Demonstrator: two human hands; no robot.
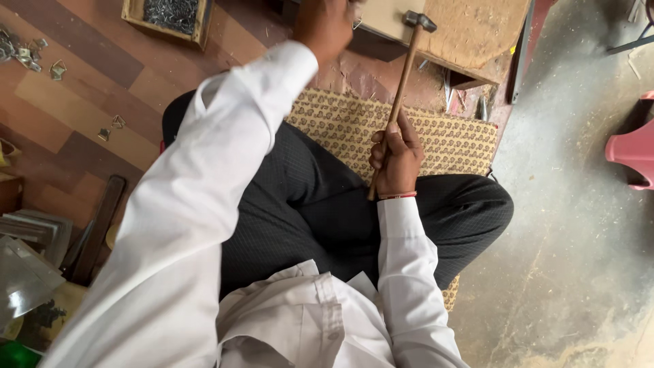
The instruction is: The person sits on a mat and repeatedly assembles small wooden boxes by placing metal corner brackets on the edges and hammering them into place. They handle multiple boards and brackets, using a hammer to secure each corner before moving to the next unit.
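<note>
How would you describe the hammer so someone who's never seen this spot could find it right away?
Start at the patterned yellow mat under the seated person's crossed legs. Above it, the right hand grips a long, thin wooden handle rising to a board. That is the hammer, the only tool with a small dark metal head.

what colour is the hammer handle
Light brown wood, with a dark metal head; the hammer shows best in the head view, gripped by the right hand.

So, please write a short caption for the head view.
Seated person's right hand grips a wooden-handled metal hammer over a board; left hand reaches to its edge.
</note>
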